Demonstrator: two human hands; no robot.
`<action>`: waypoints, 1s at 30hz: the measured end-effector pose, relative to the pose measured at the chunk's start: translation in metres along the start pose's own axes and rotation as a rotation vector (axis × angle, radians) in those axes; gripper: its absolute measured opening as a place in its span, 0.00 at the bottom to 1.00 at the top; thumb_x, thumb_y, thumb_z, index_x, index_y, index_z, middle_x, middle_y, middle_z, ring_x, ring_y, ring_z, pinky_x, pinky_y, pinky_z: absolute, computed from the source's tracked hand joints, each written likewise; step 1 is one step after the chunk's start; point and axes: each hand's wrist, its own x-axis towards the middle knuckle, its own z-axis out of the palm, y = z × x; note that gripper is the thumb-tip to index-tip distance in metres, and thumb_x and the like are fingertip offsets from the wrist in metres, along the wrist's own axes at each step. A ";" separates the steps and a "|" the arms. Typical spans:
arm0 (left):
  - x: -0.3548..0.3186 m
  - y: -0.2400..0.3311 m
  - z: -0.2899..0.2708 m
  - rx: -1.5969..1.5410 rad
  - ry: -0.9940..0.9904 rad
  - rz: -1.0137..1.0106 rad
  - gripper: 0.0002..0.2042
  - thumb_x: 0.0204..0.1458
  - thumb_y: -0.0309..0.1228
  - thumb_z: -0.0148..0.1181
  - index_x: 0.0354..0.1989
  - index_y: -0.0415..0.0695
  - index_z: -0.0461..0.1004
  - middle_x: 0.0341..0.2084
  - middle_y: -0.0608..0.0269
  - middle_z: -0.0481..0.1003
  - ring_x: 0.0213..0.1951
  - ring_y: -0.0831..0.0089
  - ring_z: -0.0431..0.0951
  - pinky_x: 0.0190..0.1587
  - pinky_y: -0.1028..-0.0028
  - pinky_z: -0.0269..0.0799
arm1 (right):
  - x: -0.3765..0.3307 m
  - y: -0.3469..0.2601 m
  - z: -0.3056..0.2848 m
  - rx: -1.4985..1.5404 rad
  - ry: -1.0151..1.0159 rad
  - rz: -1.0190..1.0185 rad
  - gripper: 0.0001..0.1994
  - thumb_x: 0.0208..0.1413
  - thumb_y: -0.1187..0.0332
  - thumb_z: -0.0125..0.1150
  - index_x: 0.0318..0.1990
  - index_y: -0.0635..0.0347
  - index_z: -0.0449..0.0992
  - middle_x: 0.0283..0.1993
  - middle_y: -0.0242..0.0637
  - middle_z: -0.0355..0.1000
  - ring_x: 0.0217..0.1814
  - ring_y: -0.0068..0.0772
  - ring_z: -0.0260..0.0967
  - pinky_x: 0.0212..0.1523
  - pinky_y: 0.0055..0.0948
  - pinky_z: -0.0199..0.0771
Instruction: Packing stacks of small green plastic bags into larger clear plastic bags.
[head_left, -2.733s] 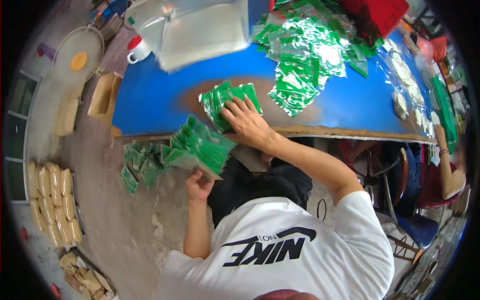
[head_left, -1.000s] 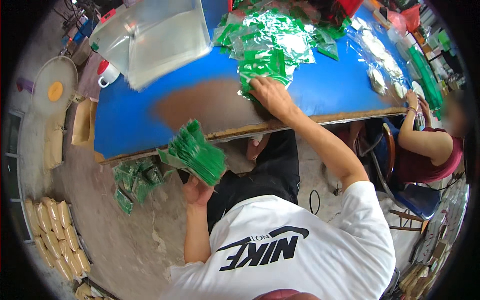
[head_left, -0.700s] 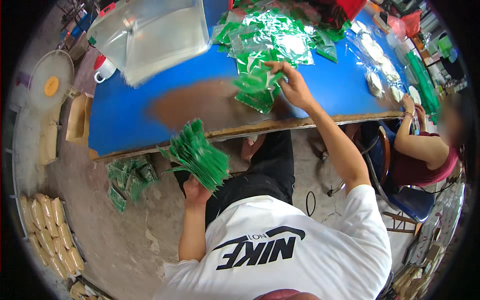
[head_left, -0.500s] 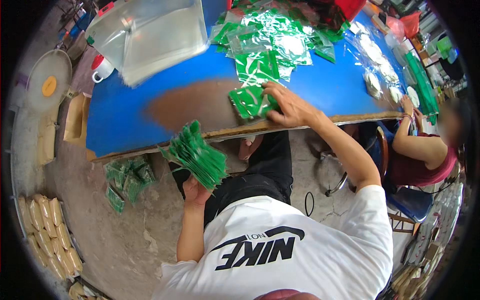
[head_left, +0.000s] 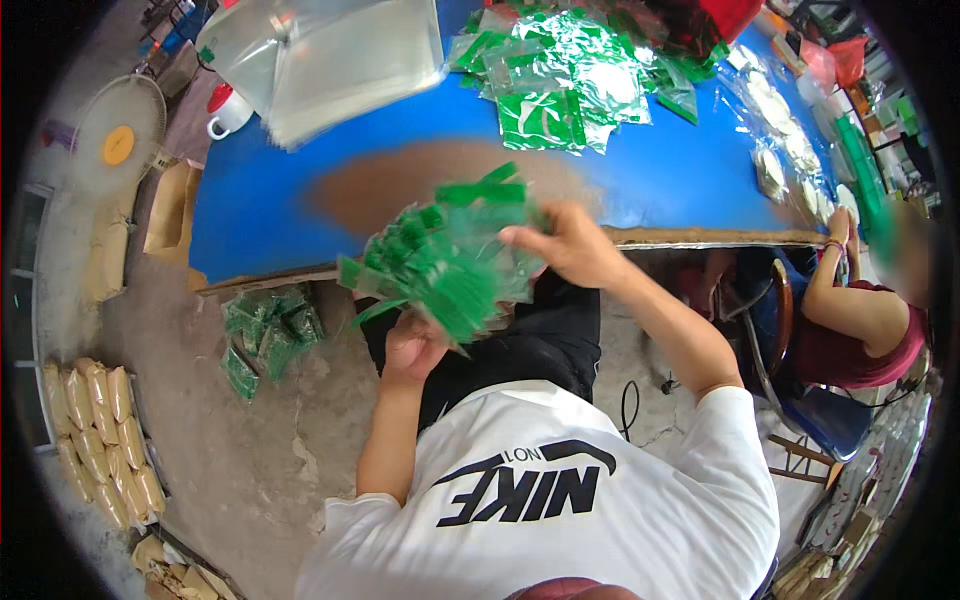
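My left hand (head_left: 408, 350) grips a thick fanned stack of green-and-clear packets (head_left: 430, 270) from below, in front of the blue table (head_left: 260, 215). My right hand (head_left: 565, 243) presses a few more green packets (head_left: 490, 195) onto the top right of that stack, at the table's front edge. The packets are blurred by motion. A loose heap of the same green packets (head_left: 560, 75) lies on the far side of the table.
A clear plastic bag (head_left: 320, 55) and a white mug (head_left: 225, 112) sit at the table's far left. More green packets (head_left: 268, 332) lie on the concrete floor under the edge. A fan (head_left: 118, 130), tan bags (head_left: 95, 440) are at left; another seated person (head_left: 850, 320) at right.
My right hand slid a few packets off the table's heap toward me and has brought them onto the stack in my left hand, which rose slightly.
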 end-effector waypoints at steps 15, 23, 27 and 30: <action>-0.045 0.026 -0.020 -0.040 0.248 0.241 0.31 0.52 0.35 0.66 0.65 0.43 0.65 0.66 0.51 0.64 0.66 0.49 0.63 0.68 0.40 0.54 | 0.082 0.051 0.037 -1.084 0.354 -0.571 0.40 0.47 0.34 0.63 0.50 0.67 0.70 0.49 0.54 0.68 0.55 0.57 0.66 0.57 0.54 0.65; -0.012 0.024 -0.014 -0.223 -0.096 0.174 0.33 0.49 0.33 0.67 0.66 0.46 0.64 0.65 0.53 0.65 0.67 0.51 0.61 0.68 0.41 0.54 | 0.024 0.017 0.075 0.450 0.302 -0.204 0.10 0.60 0.74 0.59 0.48 0.57 0.70 0.32 0.33 0.74 0.30 0.32 0.70 0.34 0.27 0.73; 0.025 0.022 0.032 -0.005 0.110 0.217 0.30 0.47 0.28 0.67 0.62 0.44 0.67 0.59 0.57 0.71 0.63 0.57 0.68 0.65 0.52 0.62 | 0.014 0.018 0.064 0.890 -0.060 0.038 0.13 0.63 0.64 0.59 0.50 0.59 0.68 0.46 0.34 0.70 0.44 0.25 0.69 0.45 0.27 0.72; 0.045 0.039 0.051 0.253 0.187 0.329 0.26 0.46 0.24 0.66 0.57 0.41 0.72 0.54 0.60 0.75 0.58 0.63 0.73 0.62 0.61 0.67 | 0.024 -0.010 0.030 0.101 0.053 -0.363 0.47 0.45 0.50 0.77 0.67 0.65 0.57 0.61 0.48 0.66 0.63 0.42 0.65 0.63 0.39 0.66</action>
